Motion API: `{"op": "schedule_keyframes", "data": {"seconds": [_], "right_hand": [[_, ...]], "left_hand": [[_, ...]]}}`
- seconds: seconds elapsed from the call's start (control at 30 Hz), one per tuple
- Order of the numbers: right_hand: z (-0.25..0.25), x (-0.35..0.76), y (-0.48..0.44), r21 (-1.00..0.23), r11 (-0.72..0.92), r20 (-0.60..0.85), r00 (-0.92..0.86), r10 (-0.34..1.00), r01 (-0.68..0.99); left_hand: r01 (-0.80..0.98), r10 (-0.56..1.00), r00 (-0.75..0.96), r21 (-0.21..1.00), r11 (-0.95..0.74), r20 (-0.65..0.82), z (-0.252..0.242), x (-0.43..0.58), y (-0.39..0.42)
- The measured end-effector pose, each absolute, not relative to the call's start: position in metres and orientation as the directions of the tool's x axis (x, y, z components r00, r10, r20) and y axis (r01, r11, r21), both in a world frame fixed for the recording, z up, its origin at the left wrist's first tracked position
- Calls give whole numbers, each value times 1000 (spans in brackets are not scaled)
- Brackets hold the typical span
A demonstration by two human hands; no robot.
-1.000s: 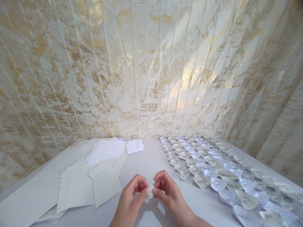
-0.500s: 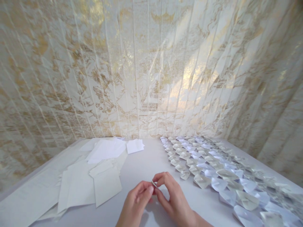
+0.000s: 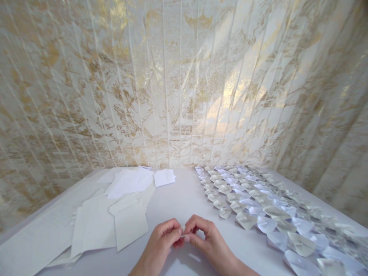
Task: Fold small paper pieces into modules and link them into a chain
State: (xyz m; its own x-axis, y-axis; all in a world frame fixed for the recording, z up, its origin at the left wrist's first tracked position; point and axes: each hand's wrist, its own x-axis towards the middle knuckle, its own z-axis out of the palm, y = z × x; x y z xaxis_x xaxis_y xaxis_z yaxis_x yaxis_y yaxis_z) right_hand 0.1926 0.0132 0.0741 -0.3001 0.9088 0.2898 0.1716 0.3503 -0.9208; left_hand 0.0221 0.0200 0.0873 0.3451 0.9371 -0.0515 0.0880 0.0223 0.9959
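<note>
Near the front of the table, a small folded piece of paper (image 3: 184, 235) shows as a thin pale strip between my fingertips; most of it is hidden. My left hand (image 3: 164, 240) pinches its left end between thumb and forefinger. From the other side my right hand (image 3: 209, 239) grips it the same way, fingers curled. Both hands hover just above the white tabletop (image 3: 176, 203), with shadows beneath them. Closest on the right are rows of folded paper boats (image 3: 245, 220), some white and some greyish.
To the left lie overlapping loose paper sheets (image 3: 94, 226), with a smaller cut sheet (image 3: 131, 226) on their near right side. A little stack of white paper squares (image 3: 164, 178) rests at the back. Behind the table hangs a gold-patterned curtain (image 3: 184, 84).
Both hands have turned and dropped slightly, the left wrist shifting left. The folded paper between the fingertips now lies flatter, where before it stood tilted. The boats and sheets stay put.
</note>
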Motion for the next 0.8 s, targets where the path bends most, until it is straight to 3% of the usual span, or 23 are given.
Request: {"op": "schedule_keyframes", "data": {"seconds": [0.1,0.27,0.37,0.63,0.8], "right_hand": [[73,191,15,-974,225,209,-299,931,21],[70,193,17,-973,214,230,-240,943,-92],[70,193,16,-972,222,236,-260,937,-79],[73,197,21,-975,208,221,-271,937,-76],[72,200,23,-944,291,261,-185,947,156]], "left_hand": [[88,912,408,996,2,-38,86,23,20],[189,898,439,974,-126,31,83,23,16],[284,905,419,936,-209,75,84,22,14],[237,914,388,945,-225,120,77,17,20],[293,924,345,917,-272,164,69,14,26]]}}
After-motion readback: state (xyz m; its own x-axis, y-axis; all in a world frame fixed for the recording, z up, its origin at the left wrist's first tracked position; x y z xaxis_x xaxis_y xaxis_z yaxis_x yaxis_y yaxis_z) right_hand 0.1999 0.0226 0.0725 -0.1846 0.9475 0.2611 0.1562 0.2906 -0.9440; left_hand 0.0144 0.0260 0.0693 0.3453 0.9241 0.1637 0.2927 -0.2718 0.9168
